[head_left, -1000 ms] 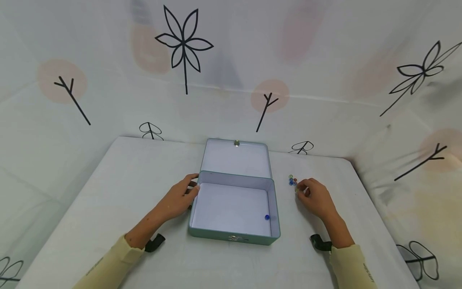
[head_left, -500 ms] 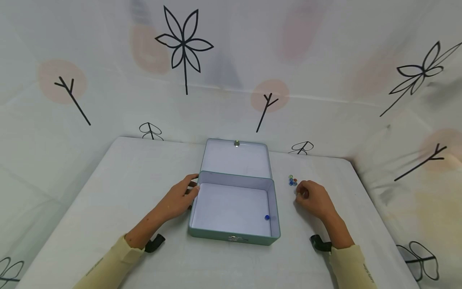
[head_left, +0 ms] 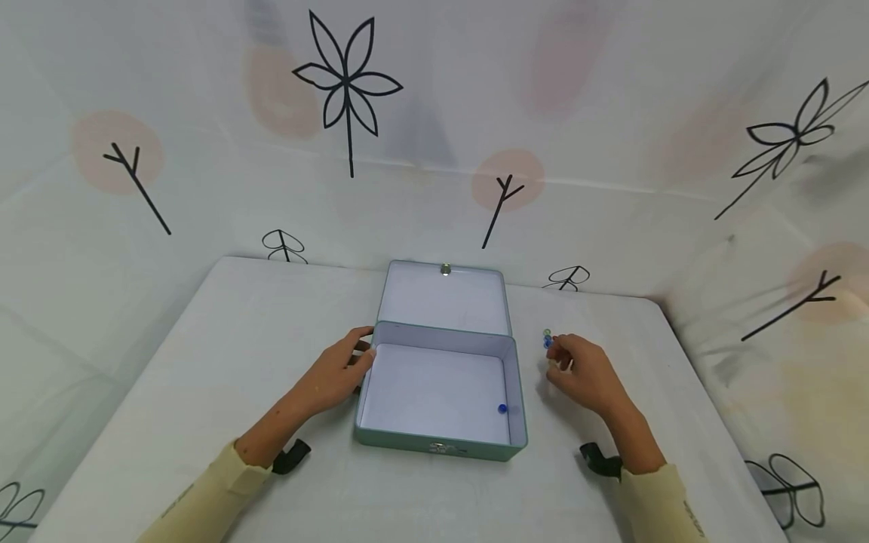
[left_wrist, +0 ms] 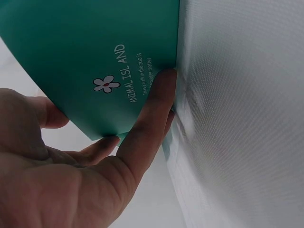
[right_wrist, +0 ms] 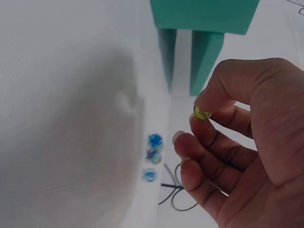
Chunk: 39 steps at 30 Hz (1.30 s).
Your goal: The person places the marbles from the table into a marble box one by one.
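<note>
In the head view my left hand rests spread along the left side of a green tin box with its lid folded back. The left wrist view shows the thumb at the rim and a finger straight against the printed outer wall. My right hand is over the table right of the box. Between its thumb and index fingertip it pinches a yellow-green glass marble. Blue marbles and a multicoloured one lie near its fingertips. A dark blue marble sits inside the box.
A green marble lies at the far end of the small cluster, beyond the right hand. White cloth covers the table, and printed fabric walls stand behind it and at the sides. Black wrist mounts sit by both sleeves.
My right hand first drew slightly back from the marble cluster, then moved forward and left, now covering part of it. My left hand and the box have stayed put.
</note>
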Tool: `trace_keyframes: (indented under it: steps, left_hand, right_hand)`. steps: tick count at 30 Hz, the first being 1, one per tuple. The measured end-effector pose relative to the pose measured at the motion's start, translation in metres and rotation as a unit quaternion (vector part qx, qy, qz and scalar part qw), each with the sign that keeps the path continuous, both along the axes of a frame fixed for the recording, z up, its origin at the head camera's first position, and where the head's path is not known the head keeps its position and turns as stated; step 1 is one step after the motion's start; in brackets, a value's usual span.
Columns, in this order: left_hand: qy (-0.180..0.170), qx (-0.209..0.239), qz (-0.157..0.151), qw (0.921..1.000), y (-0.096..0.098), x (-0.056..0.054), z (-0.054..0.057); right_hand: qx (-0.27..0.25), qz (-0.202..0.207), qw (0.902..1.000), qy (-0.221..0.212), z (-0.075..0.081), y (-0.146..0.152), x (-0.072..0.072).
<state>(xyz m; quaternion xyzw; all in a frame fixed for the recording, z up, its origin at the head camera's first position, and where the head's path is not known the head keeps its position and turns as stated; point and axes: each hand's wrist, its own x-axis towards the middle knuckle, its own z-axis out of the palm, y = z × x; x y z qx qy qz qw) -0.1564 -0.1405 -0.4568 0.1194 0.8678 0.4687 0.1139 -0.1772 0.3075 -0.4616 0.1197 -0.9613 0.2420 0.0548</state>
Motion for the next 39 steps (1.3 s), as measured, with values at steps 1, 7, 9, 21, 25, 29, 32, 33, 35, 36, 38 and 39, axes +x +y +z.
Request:
trace_keyframes:
  steps: [1, 7, 9, 21, 25, 29, 32, 33, 35, 36, 38, 39]
  left_hand:
    - [-0.001, 0.000, 0.000, 1.0000, 0.000, 0.000, 0.000]
    - [0.000, -0.002, 0.001, 1.0000, 0.000, 0.000, 0.001]
    - [0.000, -0.003, 0.000, 1.0000, 0.000, 0.000, 0.001]
    - [0.001, -0.001, 0.000, 1.0000, 0.000, -0.001, -0.001]
    - [0.001, 0.001, -0.001, 1.0000, 0.000, 0.000, -0.001]
    - [0.002, 0.001, -0.002, 1.0000, -0.001, 0.000, -0.001]
    - [0.003, 0.001, -0.002, 1.0000, -0.001, 0.000, -0.001]
    - [0.003, 0.001, -0.002, 1.0000, -0.001, 0.000, -0.001]
    - [0.003, 0.000, -0.002, 1.0000, -0.001, -0.001, -0.001]
    - [0.002, -0.001, -0.001, 1.0000, -0.001, -0.001, -0.001]
    - [0.002, -0.003, -0.001, 1.0000, -0.001, 0.000, -0.001]
    - [0.001, -0.003, -0.001, 1.0000, -0.001, 0.000, -0.001]
  right_hand:
    - [-0.001, 0.001, 1.0000, 0.002, 0.002, -0.002, 0.001]
    - [-0.007, 0.018, 0.9996, 0.020, 0.015, -0.016, 0.010]
    - [-0.011, 0.030, 0.9990, 0.031, 0.019, -0.021, 0.014]
    - [-0.023, 0.095, 0.9921, 0.080, 0.033, -0.045, 0.031]
    - [-0.027, 0.122, 0.9886, 0.084, 0.034, -0.050, 0.034]
    - [-0.034, 0.149, 0.9850, 0.080, 0.035, -0.055, 0.036]
    - [-0.036, 0.161, 0.9835, 0.074, 0.034, -0.059, 0.038]
    - [-0.036, 0.164, 0.9832, 0.072, 0.034, -0.060, 0.039]
    - [-0.034, 0.170, 0.9824, 0.069, 0.033, -0.063, 0.040]
    - [-0.033, 0.174, 0.9819, 0.068, 0.033, -0.064, 0.041]
    - [-0.032, 0.182, 0.9805, 0.065, 0.033, -0.066, 0.042]
    - [-0.031, 0.188, 0.9794, 0.066, 0.033, -0.068, 0.042]
